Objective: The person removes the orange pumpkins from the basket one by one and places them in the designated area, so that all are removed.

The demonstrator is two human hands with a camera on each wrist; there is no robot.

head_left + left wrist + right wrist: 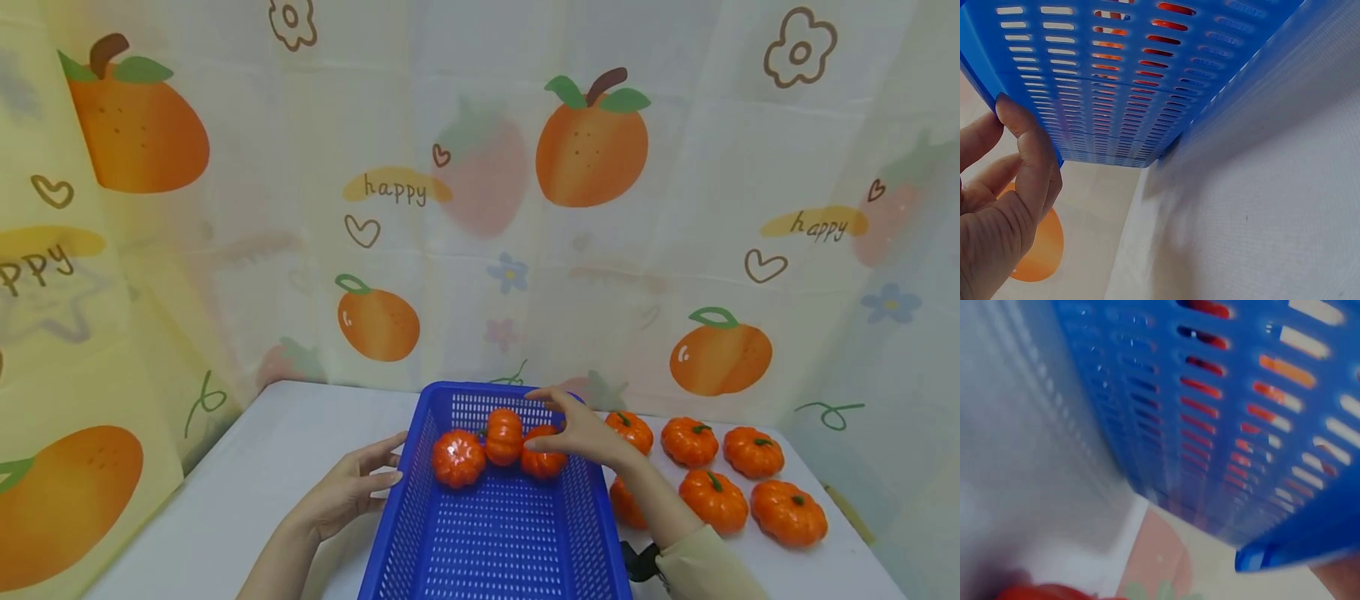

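A blue plastic basket (491, 542) with slotted walls stands on the white table. Inside, toward its far end, are three small orange pumpkins: a left one (458, 458), a middle one (504, 437) and a right one (545, 461). My right hand (581, 429) reaches over the right rim, thumb in front of the right pumpkin and the other fingers spread above it. Against the outside of the left rim rest the fingertips of my left hand (352, 483). The left wrist view shows those fingers (1032, 153) loosely bent at the rim.
Right of the basket, several more orange pumpkins (714, 502) with green stems lie on the table (300, 442), some partly hidden by my right arm. A fruit-printed curtain (480, 317) hangs behind the table. Something black (640, 562) sits at my right wrist.
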